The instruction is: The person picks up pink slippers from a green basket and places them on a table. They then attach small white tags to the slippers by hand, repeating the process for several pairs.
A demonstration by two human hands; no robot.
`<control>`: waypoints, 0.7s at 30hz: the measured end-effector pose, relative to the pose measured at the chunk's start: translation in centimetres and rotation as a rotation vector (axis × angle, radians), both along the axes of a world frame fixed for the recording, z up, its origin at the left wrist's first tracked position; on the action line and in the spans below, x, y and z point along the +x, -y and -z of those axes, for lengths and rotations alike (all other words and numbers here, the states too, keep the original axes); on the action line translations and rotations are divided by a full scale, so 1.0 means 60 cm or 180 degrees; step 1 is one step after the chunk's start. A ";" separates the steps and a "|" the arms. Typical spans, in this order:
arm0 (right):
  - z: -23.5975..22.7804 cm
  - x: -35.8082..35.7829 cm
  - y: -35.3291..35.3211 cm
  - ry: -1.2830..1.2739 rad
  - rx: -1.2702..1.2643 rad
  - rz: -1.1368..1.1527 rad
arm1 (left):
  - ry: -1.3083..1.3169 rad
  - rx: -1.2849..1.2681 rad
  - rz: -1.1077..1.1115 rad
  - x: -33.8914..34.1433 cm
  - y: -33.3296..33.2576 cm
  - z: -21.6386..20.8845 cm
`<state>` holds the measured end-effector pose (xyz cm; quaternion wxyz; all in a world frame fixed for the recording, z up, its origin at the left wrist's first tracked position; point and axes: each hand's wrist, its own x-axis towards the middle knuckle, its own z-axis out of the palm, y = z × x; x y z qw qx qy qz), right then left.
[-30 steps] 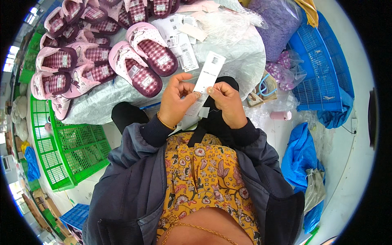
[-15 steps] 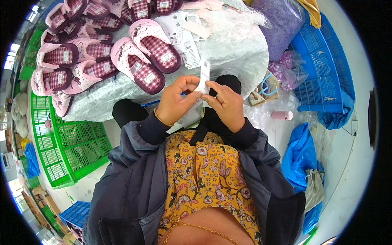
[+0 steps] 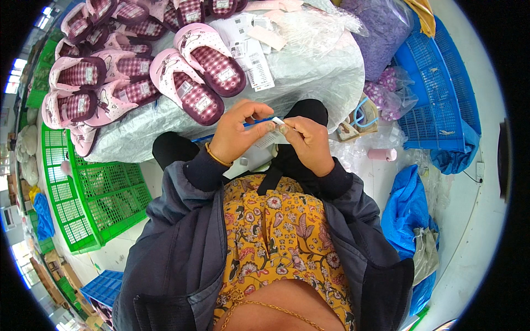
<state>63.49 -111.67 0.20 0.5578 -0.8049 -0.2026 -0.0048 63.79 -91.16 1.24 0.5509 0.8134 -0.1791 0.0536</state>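
Observation:
A small white paper label (image 3: 267,140) printed with fine lines is between my hands, just beyond my lap. My right hand (image 3: 307,141) pinches its upper corner between thumb and fingers. The thumb of my left hand (image 3: 237,131) presses on the label's other side, with its fingers curled above; part of the grip is hidden. Past my hands, a pair of pink slippers (image 3: 186,88) with dark red checked insoles lies on the covered table. Each slipper has a white sticker on its insole. To their right rest more printed label sheets (image 3: 258,67).
More pink slippers (image 3: 77,74) crowd the table's left side. Clear plastic wrap (image 3: 317,30) is heaped at the back right. Green crates (image 3: 110,187) stand at left, a blue crate (image 3: 436,94) at right. A cardboard box (image 3: 353,124) and pink roll (image 3: 382,155) lie right of my knees.
The strip that stood up above my fingers now hangs down toward my lap. My left fingers have lifted and spread a little from the thumb; the slippers have stayed put.

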 end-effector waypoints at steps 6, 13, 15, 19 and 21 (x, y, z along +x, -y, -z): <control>0.008 0.004 -0.010 -0.0314 0.0033 0.0118 | -0.1086 -0.0628 -0.0082 -0.001 0.006 0.016; -0.009 -0.001 0.010 -0.0822 0.0720 0.0400 | -0.1164 -0.0811 -0.0397 0.007 0.005 0.037; -0.016 -0.005 0.009 -0.0883 0.0577 0.0335 | -0.1015 -0.0744 -0.0450 0.006 0.008 0.039; -0.018 0.000 -0.001 -0.0131 0.0512 0.0093 | -0.0799 -0.0744 -0.0509 0.004 0.014 0.041; -0.017 0.009 0.001 0.0475 0.0147 0.0054 | -0.0718 -0.0674 -0.0554 0.004 0.014 0.040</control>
